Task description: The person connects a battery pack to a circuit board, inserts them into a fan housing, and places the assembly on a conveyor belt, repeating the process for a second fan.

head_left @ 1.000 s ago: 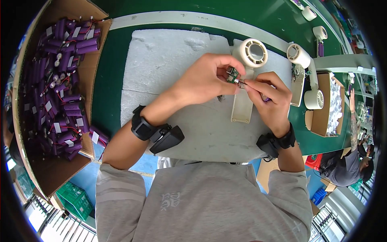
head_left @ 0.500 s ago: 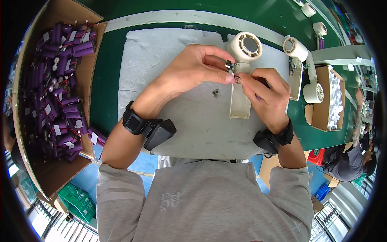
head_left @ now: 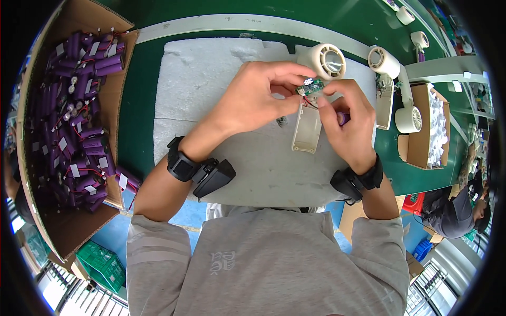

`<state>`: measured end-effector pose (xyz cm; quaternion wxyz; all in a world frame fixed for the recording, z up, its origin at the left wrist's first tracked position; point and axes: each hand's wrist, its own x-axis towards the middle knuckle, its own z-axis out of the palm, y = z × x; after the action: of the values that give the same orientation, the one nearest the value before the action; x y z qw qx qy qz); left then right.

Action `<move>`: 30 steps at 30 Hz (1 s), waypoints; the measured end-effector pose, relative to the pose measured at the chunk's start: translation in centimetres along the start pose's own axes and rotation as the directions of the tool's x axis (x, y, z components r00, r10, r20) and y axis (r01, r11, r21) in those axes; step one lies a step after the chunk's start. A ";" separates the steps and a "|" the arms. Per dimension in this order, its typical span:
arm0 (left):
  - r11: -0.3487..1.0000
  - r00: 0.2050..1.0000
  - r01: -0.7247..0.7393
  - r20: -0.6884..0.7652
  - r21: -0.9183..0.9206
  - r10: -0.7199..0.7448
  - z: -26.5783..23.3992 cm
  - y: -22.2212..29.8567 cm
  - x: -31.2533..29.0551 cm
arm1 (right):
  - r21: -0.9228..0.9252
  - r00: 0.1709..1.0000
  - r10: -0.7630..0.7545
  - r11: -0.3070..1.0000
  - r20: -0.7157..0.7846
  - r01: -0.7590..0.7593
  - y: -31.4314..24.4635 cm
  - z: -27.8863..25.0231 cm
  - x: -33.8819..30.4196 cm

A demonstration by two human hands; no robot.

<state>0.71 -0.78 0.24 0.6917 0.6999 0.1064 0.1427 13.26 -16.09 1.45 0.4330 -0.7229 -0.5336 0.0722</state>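
My left hand [head_left: 258,97] pinches a small green circuit board [head_left: 312,86] between thumb and fingers. Close beside it, my right hand [head_left: 352,121] is curled round a purple battery [head_left: 343,118], most of it hidden by the fingers. Red and black wires [head_left: 310,102] run from the board's white connector toward the right hand. Beneath both hands lies a cream handheld fan [head_left: 328,60], its round head away from me and its hollow handle [head_left: 307,131] open toward me. It rests on a white foam pad [head_left: 226,63].
A cardboard box [head_left: 118,197] full of purple batteries [head_left: 95,142] stands at the left. To the right are another cream fan [head_left: 385,63] with an opened handle and a box of small white pieces [head_left: 436,131]. A person [head_left: 453,210] is at the far right.
The circuit board has turned so its green face shows, and my right fingertips have come away from its connector. The fan's handle has swung slightly left. The purple battery shows more in my right hand.
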 end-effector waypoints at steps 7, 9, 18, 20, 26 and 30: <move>0.991 0.999 -0.031 -0.016 0.127 0.033 0.1 -0.6 0.0 | -0.090 0.997 -0.076 0.993 -0.032 0.073 0.8 0.5 0.2; 0.992 0.999 -0.039 -0.009 0.122 0.040 0.0 -0.8 0.0 | -0.103 0.994 -0.096 0.991 -0.048 0.090 1.0 0.4 0.2; 0.996 0.991 -0.081 -0.099 0.034 0.084 0.5 -2.1 0.1 | -0.070 0.998 0.022 0.997 -0.065 -0.027 1.1 0.4 0.1; 0.972 0.980 -0.157 -0.096 0.176 0.176 0.6 -2.0 0.2 | -0.080 0.997 -0.043 0.996 -0.057 0.039 1.4 0.3 0.2; 0.936 0.969 -0.195 -0.091 0.293 0.231 0.8 -1.7 0.1 | -0.072 0.997 -0.044 0.997 -0.062 0.040 1.2 0.4 0.4; 0.958 0.961 -0.210 -0.140 0.194 0.239 1.3 -2.3 0.0 | -0.005 0.997 0.013 1.000 -0.082 -0.013 1.1 0.6 0.3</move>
<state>1.27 -1.97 -2.09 0.5950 0.7522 0.0941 0.2670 13.83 -15.59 0.43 0.4520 -0.7298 -0.5110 0.0440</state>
